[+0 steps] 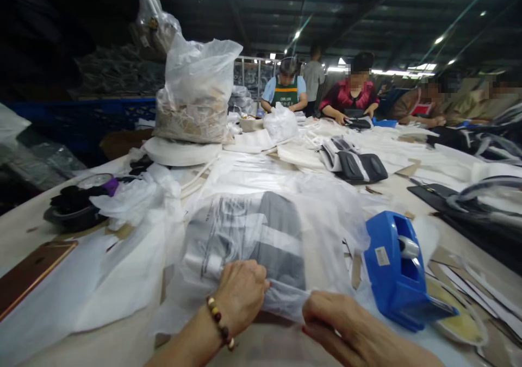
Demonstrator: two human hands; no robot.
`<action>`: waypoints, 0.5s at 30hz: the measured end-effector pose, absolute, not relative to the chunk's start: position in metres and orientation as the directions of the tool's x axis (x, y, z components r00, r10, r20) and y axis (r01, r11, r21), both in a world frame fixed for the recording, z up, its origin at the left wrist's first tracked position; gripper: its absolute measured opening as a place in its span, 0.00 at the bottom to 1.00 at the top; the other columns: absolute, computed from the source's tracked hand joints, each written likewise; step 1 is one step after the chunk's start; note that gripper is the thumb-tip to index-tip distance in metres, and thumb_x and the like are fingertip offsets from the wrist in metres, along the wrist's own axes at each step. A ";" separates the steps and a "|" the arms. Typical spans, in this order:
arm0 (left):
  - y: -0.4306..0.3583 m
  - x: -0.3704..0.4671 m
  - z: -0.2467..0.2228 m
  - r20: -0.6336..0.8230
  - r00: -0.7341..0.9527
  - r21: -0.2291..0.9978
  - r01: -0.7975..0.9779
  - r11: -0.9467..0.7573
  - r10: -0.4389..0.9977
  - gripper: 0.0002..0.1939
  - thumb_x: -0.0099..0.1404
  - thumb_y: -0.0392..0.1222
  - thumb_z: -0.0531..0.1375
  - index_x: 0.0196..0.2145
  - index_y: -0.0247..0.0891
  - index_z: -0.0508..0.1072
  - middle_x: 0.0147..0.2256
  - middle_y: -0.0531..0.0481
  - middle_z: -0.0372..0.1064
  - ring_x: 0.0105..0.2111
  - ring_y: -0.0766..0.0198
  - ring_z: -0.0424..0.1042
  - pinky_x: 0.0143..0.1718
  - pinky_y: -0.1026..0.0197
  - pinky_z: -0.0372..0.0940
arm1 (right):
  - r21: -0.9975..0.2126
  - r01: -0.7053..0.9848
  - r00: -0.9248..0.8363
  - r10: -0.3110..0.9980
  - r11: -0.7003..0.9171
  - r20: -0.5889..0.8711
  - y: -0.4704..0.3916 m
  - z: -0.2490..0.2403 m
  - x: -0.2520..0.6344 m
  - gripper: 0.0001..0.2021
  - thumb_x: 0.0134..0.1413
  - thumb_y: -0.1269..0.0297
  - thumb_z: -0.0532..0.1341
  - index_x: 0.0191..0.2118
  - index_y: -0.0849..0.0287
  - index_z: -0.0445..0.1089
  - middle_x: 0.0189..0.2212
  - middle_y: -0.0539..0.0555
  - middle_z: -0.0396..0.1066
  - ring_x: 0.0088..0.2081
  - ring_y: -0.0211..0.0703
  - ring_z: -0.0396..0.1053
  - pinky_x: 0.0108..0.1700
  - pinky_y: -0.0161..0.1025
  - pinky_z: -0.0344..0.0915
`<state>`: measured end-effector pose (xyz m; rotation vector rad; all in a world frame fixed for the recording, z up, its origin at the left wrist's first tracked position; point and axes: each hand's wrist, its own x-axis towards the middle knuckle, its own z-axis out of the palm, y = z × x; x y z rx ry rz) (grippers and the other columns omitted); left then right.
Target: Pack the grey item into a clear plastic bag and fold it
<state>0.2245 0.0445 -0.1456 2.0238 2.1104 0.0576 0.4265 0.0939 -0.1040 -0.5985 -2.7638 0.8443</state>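
A clear plastic bag (326, 247) lies in front of me with a dark grey and white item (281, 236) inside it; black print shows on the plastic. My left hand (243, 288), with a beaded bracelet on the wrist, is closed on the bag's near edge, just below the item. To the right, my right hand (336, 321) has its fingers pressed together on the same near edge of the plastic. Right of the bag stands a blue tape dispenser (391, 269).
A phone (36, 272) and a black bowl (75, 209) lie at the left. A large filled plastic bag (196, 92) stands behind. Grey pieces (361, 166) and dark bags (468, 215) are on the right. Several people sit across the table.
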 end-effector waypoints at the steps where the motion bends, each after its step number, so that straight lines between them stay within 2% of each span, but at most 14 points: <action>1: 0.045 0.225 -0.146 -0.120 -0.029 0.185 0.981 0.051 0.992 0.12 0.66 0.40 0.50 0.31 0.36 0.72 0.31 0.45 0.70 0.35 0.54 0.71 0.35 0.56 0.60 | -0.558 0.333 -0.911 0.411 0.760 0.017 0.103 -0.105 0.409 0.08 0.59 0.69 0.53 0.28 0.56 0.63 0.25 0.47 0.67 0.27 0.34 0.65 0.29 0.30 0.59; 4: 0.046 0.227 -0.143 -0.148 -0.041 0.207 0.976 0.072 0.988 0.12 0.66 0.39 0.50 0.31 0.37 0.72 0.31 0.46 0.70 0.34 0.54 0.71 0.34 0.56 0.60 | -0.580 0.434 -0.878 0.468 0.689 -0.102 0.133 -0.121 0.376 0.09 0.50 0.73 0.59 0.22 0.59 0.63 0.19 0.45 0.62 0.24 0.34 0.59 0.26 0.31 0.52; 7: 0.047 0.228 -0.138 -0.189 -0.044 0.226 0.970 0.087 0.981 0.12 0.67 0.39 0.49 0.32 0.37 0.72 0.32 0.46 0.70 0.34 0.54 0.71 0.33 0.56 0.60 | -0.629 0.521 -0.826 0.525 0.577 -0.203 0.155 -0.138 0.371 0.08 0.47 0.68 0.62 0.20 0.60 0.66 0.15 0.44 0.59 0.20 0.32 0.57 0.22 0.30 0.49; 9: 0.046 0.228 -0.138 -0.194 -0.044 0.245 0.965 0.092 0.980 0.12 0.67 0.38 0.49 0.33 0.37 0.72 0.32 0.46 0.70 0.34 0.54 0.71 0.34 0.55 0.61 | -0.625 0.570 -0.782 0.586 0.534 -0.212 0.159 -0.144 0.378 0.09 0.47 0.65 0.63 0.21 0.60 0.66 0.15 0.44 0.60 0.20 0.33 0.58 0.21 0.30 0.49; 10: 0.046 0.227 -0.139 -0.190 -0.045 0.256 0.962 0.094 0.981 0.12 0.66 0.38 0.50 0.32 0.37 0.72 0.32 0.46 0.70 0.35 0.54 0.71 0.34 0.55 0.61 | -0.591 0.609 -0.734 0.659 0.530 -0.166 0.157 -0.146 0.383 0.08 0.48 0.64 0.63 0.23 0.60 0.66 0.15 0.44 0.61 0.20 0.34 0.59 0.21 0.30 0.51; 12: 0.045 0.225 -0.144 -0.172 -0.045 0.275 0.957 0.091 0.984 0.10 0.65 0.37 0.51 0.31 0.36 0.72 0.31 0.46 0.70 0.34 0.56 0.71 0.35 0.56 0.62 | -0.475 0.662 -0.623 0.778 0.581 0.083 0.146 -0.150 0.390 0.07 0.50 0.64 0.61 0.26 0.59 0.66 0.17 0.46 0.63 0.20 0.36 0.61 0.22 0.32 0.56; 13: 0.045 0.224 -0.147 -0.145 -0.034 0.281 0.957 0.074 0.989 0.10 0.65 0.37 0.52 0.31 0.36 0.72 0.31 0.46 0.70 0.33 0.56 0.71 0.35 0.56 0.63 | -0.409 0.653 -0.595 0.766 0.637 0.243 0.138 -0.153 0.391 0.05 0.53 0.65 0.59 0.29 0.59 0.67 0.20 0.48 0.66 0.22 0.37 0.64 0.24 0.33 0.59; 15: 0.045 0.223 -0.153 -0.074 -0.006 0.286 0.958 0.027 0.997 0.09 0.63 0.36 0.53 0.29 0.35 0.71 0.29 0.45 0.70 0.32 0.56 0.71 0.33 0.57 0.63 | -0.247 0.541 -0.634 0.583 0.804 0.508 0.117 -0.164 0.388 0.07 0.58 0.69 0.54 0.38 0.62 0.68 0.29 0.54 0.71 0.31 0.41 0.70 0.33 0.36 0.66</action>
